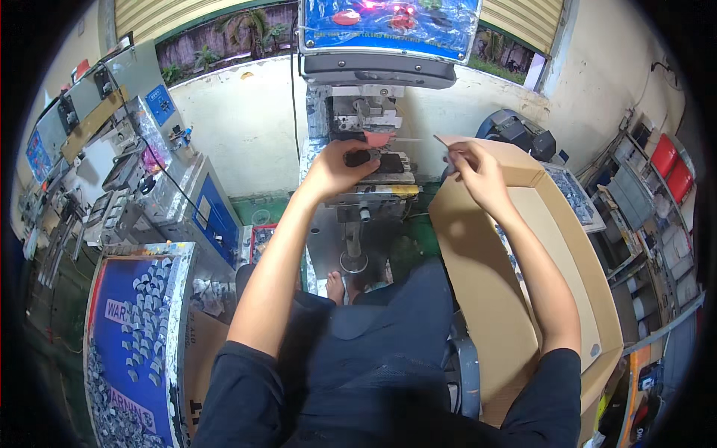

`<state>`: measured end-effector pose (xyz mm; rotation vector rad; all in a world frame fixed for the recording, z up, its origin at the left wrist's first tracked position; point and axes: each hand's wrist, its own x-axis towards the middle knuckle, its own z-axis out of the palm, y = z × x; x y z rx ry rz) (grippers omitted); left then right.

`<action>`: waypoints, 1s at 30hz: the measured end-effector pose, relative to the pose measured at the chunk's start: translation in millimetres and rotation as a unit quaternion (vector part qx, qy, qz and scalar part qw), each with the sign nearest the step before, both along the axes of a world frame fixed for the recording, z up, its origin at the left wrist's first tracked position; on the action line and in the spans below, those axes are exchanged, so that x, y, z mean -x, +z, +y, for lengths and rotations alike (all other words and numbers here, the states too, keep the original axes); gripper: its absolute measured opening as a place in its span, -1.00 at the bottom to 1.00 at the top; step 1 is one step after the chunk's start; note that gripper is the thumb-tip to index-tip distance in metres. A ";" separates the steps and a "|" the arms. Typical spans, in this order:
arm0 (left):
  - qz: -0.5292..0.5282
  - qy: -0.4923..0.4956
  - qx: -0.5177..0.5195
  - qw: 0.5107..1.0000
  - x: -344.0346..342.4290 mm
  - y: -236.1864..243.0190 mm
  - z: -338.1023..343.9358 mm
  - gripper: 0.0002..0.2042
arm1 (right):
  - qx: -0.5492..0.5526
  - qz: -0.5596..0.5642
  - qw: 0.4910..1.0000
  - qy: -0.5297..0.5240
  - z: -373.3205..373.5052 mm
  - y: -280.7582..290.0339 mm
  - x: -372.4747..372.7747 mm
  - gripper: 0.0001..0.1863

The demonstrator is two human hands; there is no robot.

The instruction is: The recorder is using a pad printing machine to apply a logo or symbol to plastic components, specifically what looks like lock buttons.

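Note:
My left hand (pixel 343 168) is at the black fixture (pixel 390 163) of a press-like machine, its fingers closed on a small grey piece (pixel 373 155). A pink pad (pixel 379 139) hangs just above that fixture under the metal head (pixel 367 112). My right hand (pixel 478 175) is to the right of the machine, above the near-left rim of an open cardboard box, with thumb and fingers pinched on another small grey piece (pixel 450 160), partly hidden by the fingers.
At the left, a blue board (pixel 112 284) carries several small grey pieces beside another machine (pixel 179 216). The large cardboard box (pixel 597 299) stands at my right, with metal shelving (pixel 627 194) beyond. A blue control housing (pixel 381 26) tops the central machine.

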<state>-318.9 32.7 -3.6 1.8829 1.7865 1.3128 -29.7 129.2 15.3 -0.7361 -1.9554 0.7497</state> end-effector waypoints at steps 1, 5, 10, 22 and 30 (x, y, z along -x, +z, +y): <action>0.002 -0.002 -0.001 1.000 -1.4 0.4 1.0 -0.42 | -0.005 -0.003 1.000 0.002 3.1 1.2 9.5 -0.77; -0.005 -0.015 -0.060 0.998 8.3 -12.4 7.2 -0.46 | -0.001 0.009 1.000 0.015 10.7 -1.7 57.6 -0.77; -0.039 -0.029 -0.064 0.997 13.8 -21.4 13.6 -0.51 | -0.037 -0.014 0.999 -0.008 23.8 -15.3 95.2 -0.75; -0.113 0.073 -0.129 0.983 10.3 -23.0 17.7 -0.53 | 0.026 -0.070 0.997 0.020 20.2 -18.0 128.9 -0.68; -0.132 0.056 -0.136 0.980 10.1 -23.8 16.1 -0.55 | -0.015 -0.034 0.999 0.015 21.3 -29.0 137.3 -0.75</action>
